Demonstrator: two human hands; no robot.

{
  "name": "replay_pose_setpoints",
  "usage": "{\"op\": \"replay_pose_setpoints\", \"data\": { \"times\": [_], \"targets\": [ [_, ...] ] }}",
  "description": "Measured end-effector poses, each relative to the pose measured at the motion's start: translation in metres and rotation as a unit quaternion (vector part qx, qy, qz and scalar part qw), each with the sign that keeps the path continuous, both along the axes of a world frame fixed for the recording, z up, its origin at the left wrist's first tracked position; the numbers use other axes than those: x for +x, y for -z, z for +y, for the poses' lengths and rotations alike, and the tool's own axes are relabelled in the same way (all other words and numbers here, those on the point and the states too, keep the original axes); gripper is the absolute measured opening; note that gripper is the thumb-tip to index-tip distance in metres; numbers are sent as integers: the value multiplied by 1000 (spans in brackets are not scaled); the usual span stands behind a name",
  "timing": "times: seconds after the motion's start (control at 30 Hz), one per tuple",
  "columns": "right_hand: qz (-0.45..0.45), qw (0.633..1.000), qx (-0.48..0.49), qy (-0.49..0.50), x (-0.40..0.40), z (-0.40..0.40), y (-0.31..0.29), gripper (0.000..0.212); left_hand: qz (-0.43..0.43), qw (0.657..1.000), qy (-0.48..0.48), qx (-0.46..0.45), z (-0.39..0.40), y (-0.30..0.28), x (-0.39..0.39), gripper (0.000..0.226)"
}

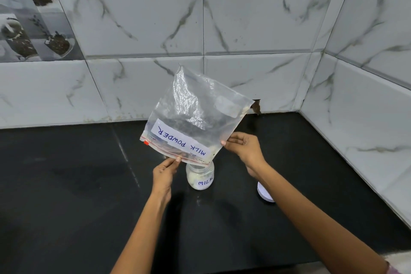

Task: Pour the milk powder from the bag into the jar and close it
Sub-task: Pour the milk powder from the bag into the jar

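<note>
A clear zip bag (195, 115) labelled MILK POWDER hangs upside down, its zip edge low over the mouth of a small clear jar (200, 177). The jar stands on the black counter (77, 184), labelled MILK, with white powder inside and no lid on. Only a little powder clings inside the bag, mostly in its corners. My left hand (165, 173) pinches the bag's zip edge just left of the jar. My right hand (244, 147) pinches the bag's side edge to the right. The white round lid (264, 194) lies flat on the counter right of the jar, partly behind my right forearm.
Marble-patterned tiled walls (244, 18) close the counter at the back and on the right, forming a corner. A dark chipped gap shows at the wall base behind the bag. The counter's front edge runs along the bottom right.
</note>
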State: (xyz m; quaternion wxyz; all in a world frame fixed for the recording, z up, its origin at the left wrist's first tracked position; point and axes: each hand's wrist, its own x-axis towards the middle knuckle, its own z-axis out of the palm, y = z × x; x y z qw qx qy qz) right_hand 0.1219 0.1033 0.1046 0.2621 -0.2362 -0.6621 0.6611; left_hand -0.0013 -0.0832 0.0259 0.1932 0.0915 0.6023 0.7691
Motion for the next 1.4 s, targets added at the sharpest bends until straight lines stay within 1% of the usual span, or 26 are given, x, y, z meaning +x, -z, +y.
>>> {"op": "replay_pose_setpoints", "data": {
  "times": [0.07,0.17,0.23,0.37,0.53,0.67,0.73,0.8,0.9,1.07,1.17,1.3,1.4],
  "targets": [
    [-16,1000,-19,17,-2,-9,13,25,3,1000,0,-4,0,0,1,12],
    [-42,997,-50,37,-6,-18,19,11,1,1000,-3,-7,-1,-1,3,11],
    [-44,997,-45,47,-11,-21,17,8,-3,1000,-8,-8,-2,-2,4,11],
    [-31,997,45,50,-20,-26,4,12,-11,1000,-28,3,-2,-1,4,12],
    [-22,992,120,33,-27,-30,-5,9,-23,998,-52,21,-3,3,7,15],
    [-28,982,189,15,-28,-28,-1,11,-25,999,-42,22,-6,6,11,10],
    [-30,977,210,26,-28,-24,1,11,-21,999,-31,17,-7,6,13,11],
    [-34,979,198,29,-28,-21,2,11,-19,999,-24,15,-7,5,13,10],
    [-22,989,145,17,-27,-20,3,11,-8,1000,-8,16,-9,3,12,10],
    [-3,995,97,13,-22,-13,6,8,7,999,27,35,-10,-1,6,17],
    [-22,994,105,-24,-21,-15,10,13,21,998,42,43,-10,0,2,20],
    [-23,994,99,-34,-20,-13,9,11,21,997,55,54,-9,3,1,18],
    [-13,995,91,-32,-20,-12,10,9,13,997,46,64,-9,6,2,18]
  ]
}}
